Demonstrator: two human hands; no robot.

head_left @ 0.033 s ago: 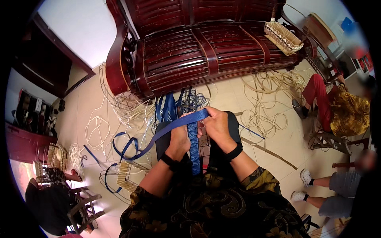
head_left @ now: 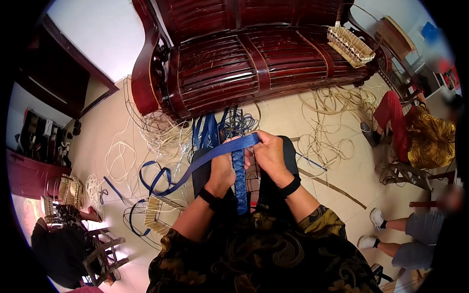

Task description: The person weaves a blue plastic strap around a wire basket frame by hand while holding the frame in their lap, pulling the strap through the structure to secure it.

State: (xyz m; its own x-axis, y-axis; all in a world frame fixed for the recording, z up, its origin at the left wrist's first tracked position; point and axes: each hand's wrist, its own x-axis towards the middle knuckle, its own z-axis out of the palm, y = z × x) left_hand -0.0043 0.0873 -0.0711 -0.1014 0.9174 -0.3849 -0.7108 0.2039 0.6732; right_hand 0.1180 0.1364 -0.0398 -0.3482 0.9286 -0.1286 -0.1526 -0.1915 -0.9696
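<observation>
Between my knees stands a long blue-wrapped bar [head_left: 240, 188], its surface crossed by overlapping bands. My left hand [head_left: 222, 171] is closed around its upper part; some fingers are hidden behind the strip. A flat blue strip [head_left: 210, 155] runs from the bar's top end. My right hand [head_left: 269, 152] pinches this strip at its upper right, thumb and fingers closed, beside the bar. From there the strip sweeps down left over my left wrist area and curls into loops [head_left: 155, 178] on the floor.
Blue strips [head_left: 207, 132] and pale cane coils [head_left: 337, 105] lie before a dark red wooden bench [head_left: 220, 73]. A woven basket [head_left: 349, 46] sits on the bench. An unfinished basket [head_left: 161, 215] lies at my left. People sit at right [head_left: 425, 136] and left [head_left: 58, 249].
The whole view has shifted very slightly. My right hand has moved a touch rightward with the blue strip; both hands keep their grip.
</observation>
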